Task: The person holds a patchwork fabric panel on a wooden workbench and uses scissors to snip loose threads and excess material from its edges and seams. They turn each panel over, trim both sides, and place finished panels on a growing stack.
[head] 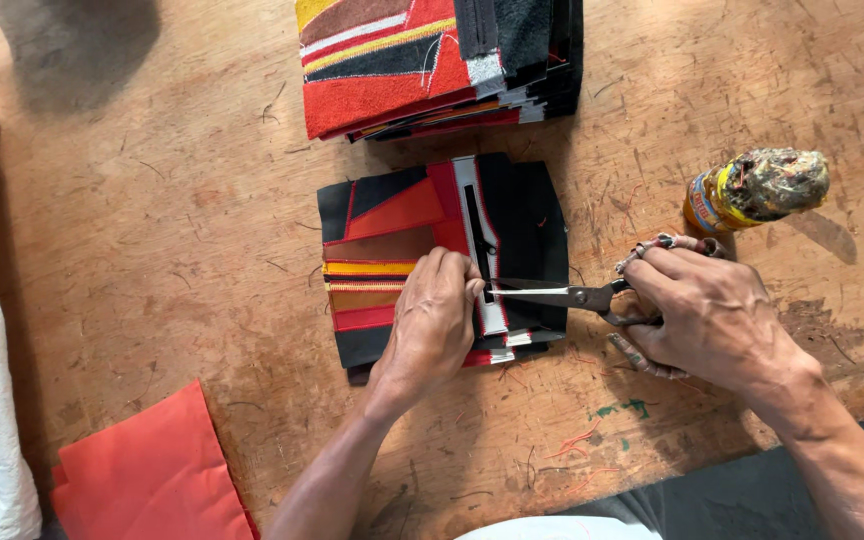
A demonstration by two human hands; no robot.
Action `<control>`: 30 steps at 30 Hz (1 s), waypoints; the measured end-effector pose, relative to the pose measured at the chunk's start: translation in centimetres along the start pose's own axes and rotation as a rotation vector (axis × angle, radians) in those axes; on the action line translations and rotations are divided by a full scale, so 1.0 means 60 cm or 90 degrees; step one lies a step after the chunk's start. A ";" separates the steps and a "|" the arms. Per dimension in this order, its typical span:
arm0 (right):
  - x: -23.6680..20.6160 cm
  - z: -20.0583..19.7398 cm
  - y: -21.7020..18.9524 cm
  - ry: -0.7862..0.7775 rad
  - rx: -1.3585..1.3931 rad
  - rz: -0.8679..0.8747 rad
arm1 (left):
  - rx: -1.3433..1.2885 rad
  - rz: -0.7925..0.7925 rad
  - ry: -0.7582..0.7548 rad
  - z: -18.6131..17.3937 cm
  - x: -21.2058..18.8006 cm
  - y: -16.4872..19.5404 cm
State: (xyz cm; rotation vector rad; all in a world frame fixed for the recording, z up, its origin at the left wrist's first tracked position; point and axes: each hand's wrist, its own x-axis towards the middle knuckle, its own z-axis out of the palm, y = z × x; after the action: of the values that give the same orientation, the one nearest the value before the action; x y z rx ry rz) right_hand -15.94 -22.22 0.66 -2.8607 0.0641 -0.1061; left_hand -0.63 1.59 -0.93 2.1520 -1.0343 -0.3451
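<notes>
Under the left hand (432, 318), whose grip presses flat on the patchwork piece (432, 255) to steady it on the desk (152, 230), lies the zipper (479, 240), while the right hand (707, 320), its grip closed through the scissors (577, 296), points the blades toward those fingers.

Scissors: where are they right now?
In the head view, the scissors are right of centre in the right hand, blades pointing left over the patchwork fabric piece, tips by the left hand.

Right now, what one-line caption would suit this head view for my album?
Left hand presses a patchwork fabric piece while right hand works scissors at its zipper.
</notes>
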 end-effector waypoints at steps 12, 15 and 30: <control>-0.014 0.015 0.024 -0.102 -0.066 0.109 | -0.094 0.202 -0.104 0.003 -0.026 0.011; -0.022 0.006 0.025 -0.156 -0.034 0.174 | -0.183 0.286 -0.208 0.009 -0.058 0.026; -0.044 -0.014 0.013 -0.103 0.001 0.179 | 0.138 -0.005 0.069 0.056 -0.024 0.041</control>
State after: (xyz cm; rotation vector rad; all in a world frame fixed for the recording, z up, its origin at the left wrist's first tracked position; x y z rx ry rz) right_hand -18.68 -23.02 1.08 -2.8134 0.4293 0.1816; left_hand -4.71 -0.01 -1.69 2.3390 -1.0424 -0.1210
